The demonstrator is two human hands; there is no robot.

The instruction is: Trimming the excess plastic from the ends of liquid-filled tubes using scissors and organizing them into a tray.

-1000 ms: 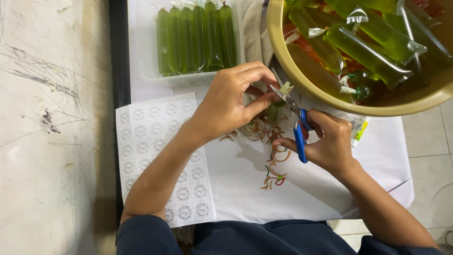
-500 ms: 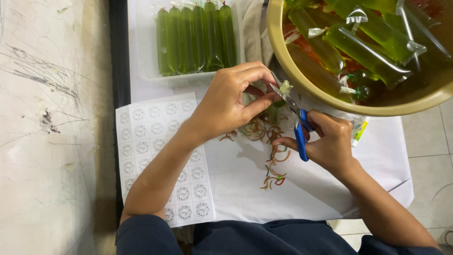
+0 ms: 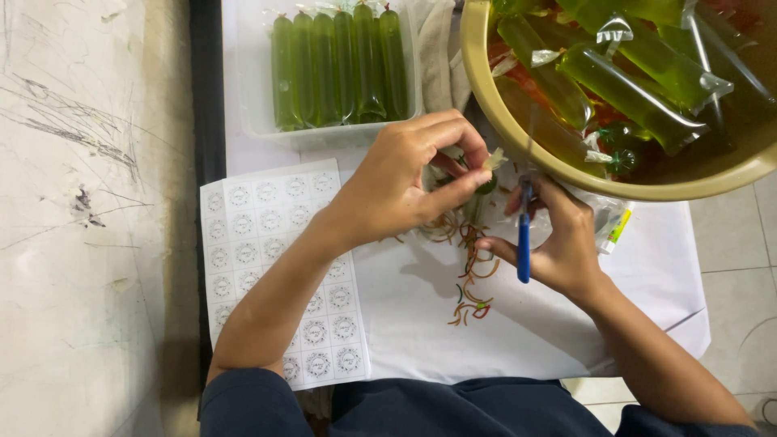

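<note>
1. Two hands meet over the white desk (image 3: 566, 324).
2. Left hand (image 3: 405, 182) pinches a green tube's tip (image 3: 492, 159).
3. Right hand (image 3: 562, 243), just beside, grips blue scissors (image 3: 524, 235).
4. Cut rubber bands (image 3: 469, 267) lie below.

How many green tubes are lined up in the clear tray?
6, side by side in the clear tray at top: from left. More could be hidden underneath.
</note>
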